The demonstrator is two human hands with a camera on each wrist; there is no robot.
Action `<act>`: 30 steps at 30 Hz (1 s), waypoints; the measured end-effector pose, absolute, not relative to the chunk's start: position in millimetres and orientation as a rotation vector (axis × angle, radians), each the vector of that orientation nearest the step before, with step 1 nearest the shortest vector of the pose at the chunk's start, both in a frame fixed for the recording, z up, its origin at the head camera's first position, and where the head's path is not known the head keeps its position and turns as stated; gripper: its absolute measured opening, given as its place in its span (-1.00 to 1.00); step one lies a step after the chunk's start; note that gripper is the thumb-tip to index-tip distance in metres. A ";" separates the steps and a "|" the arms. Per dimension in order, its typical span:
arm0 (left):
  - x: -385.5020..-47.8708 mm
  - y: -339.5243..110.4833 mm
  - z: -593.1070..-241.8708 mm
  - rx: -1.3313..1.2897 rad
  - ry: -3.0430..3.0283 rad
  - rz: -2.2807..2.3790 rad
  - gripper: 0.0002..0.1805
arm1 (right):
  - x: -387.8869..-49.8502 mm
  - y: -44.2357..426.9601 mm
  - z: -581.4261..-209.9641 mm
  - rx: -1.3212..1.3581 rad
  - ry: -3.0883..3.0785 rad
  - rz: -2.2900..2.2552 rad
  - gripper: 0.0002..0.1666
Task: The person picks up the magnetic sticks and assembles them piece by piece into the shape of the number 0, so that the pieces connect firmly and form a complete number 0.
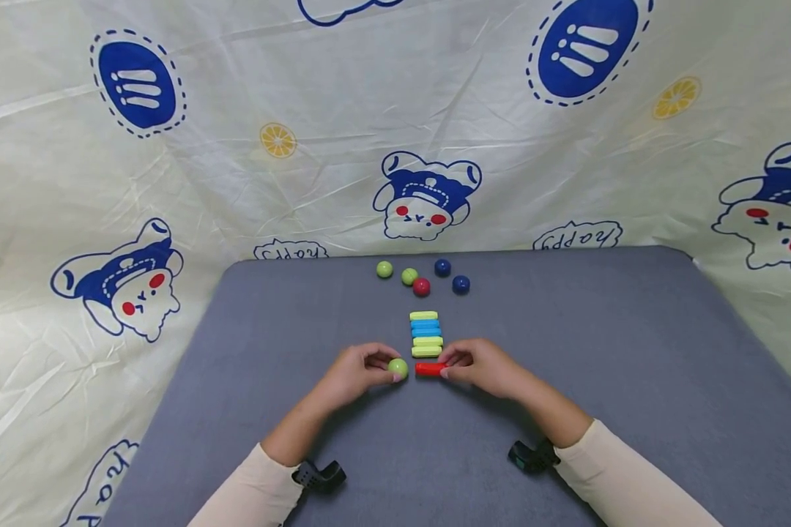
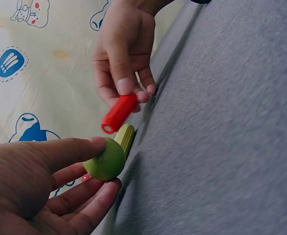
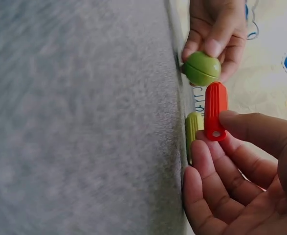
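Note:
The left hand (image 1: 362, 373) pinches a green ball (image 1: 398, 368) between thumb and fingers. Close by on the right, the right hand (image 1: 484, 366) pinches a red ribbed stick (image 1: 430, 369) by its right end. A narrow gap separates ball and stick in the head view. Just beyond the red stick lies a column of sticks: a yellow-green one (image 1: 426, 352) nearest, another yellow-green, blue ones (image 1: 425, 332), and a yellow one (image 1: 424, 315) farthest. In the left wrist view the green ball (image 2: 106, 160) sits at the left fingertips; the right wrist view shows the red stick (image 3: 215, 110) under the right thumb.
Toward the back edge of the grey table (image 1: 290, 315) lie two green balls (image 1: 384, 269), a red ball (image 1: 421, 287) and two dark blue balls (image 1: 461, 285). A printed pale cloth (image 1: 336, 176) hangs behind the table. Each wrist wears a black device.

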State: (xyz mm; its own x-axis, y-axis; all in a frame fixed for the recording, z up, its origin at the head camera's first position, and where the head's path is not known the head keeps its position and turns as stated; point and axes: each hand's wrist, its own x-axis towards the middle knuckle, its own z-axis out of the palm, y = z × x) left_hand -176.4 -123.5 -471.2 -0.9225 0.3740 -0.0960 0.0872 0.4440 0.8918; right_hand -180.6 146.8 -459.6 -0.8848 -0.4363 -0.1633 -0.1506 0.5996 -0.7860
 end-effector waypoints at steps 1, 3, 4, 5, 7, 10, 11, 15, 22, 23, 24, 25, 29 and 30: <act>-176.1 -122.3 -471.8 0.399 2.415 1.471 -0.70 | -181.0 148.6 -460.7 -0.461 2.473 -1.209 -0.85; -175.7 -120.6 -473.6 0.396 2.409 1.470 -0.70 | -181.2 151.5 -462.0 -0.439 2.449 -1.255 -0.85; -175.4 -119.7 -474.3 0.393 2.406 1.476 -0.70 | -181.2 152.7 -462.7 -0.434 2.443 -1.268 -0.84; -175.2 -118.9 -475.1 0.391 2.405 1.483 -0.70 | -181.4 153.8 -463.8 -0.435 2.438 -1.276 -0.83; -174.8 -117.3 -476.9 0.395 2.398 1.495 -0.69 | -181.4 155.2 -465.2 -0.427 2.430 -1.285 -0.82; -174.1 -114.9 -478.8 0.414 2.384 1.509 -0.69 | -181.5 156.3 -467.3 -0.434 2.419 -1.298 -0.80; -174.0 -114.0 -479.3 0.421 2.375 1.514 -0.69 | -181.4 156.5 -467.8 -0.429 2.415 -1.301 -0.80; -173.3 -112.0 -479.3 0.430 2.349 1.538 -0.68 | -180.9 156.9 -468.9 -0.434 2.402 -1.313 -0.80; -171.1 -114.4 -479.7 0.410 2.344 1.539 -0.68 | -182.3 155.8 -470.5 -0.480 2.370 -1.319 -0.79; -170.8 -114.6 -480.5 0.407 2.345 1.541 -0.68 | -182.6 155.6 -470.8 -0.481 2.364 -1.319 -0.79; -170.6 -114.7 -481.2 0.405 2.345 1.546 -0.68 | -182.9 155.3 -471.3 -0.481 2.358 -1.318 -0.79; -170.2 -114.6 -481.5 0.406 2.348 1.549 -0.68 | -182.9 155.1 -471.6 -0.481 2.356 -1.316 -0.79; -169.0 -113.8 -484.3 0.387 2.354 1.563 -0.68 | -183.2 154.5 -473.0 -0.481 2.352 -1.308 -0.78; -168.8 -113.8 -484.9 0.384 2.352 1.567 -0.68 | -183.1 154.5 -473.0 -0.484 2.352 -1.306 -0.78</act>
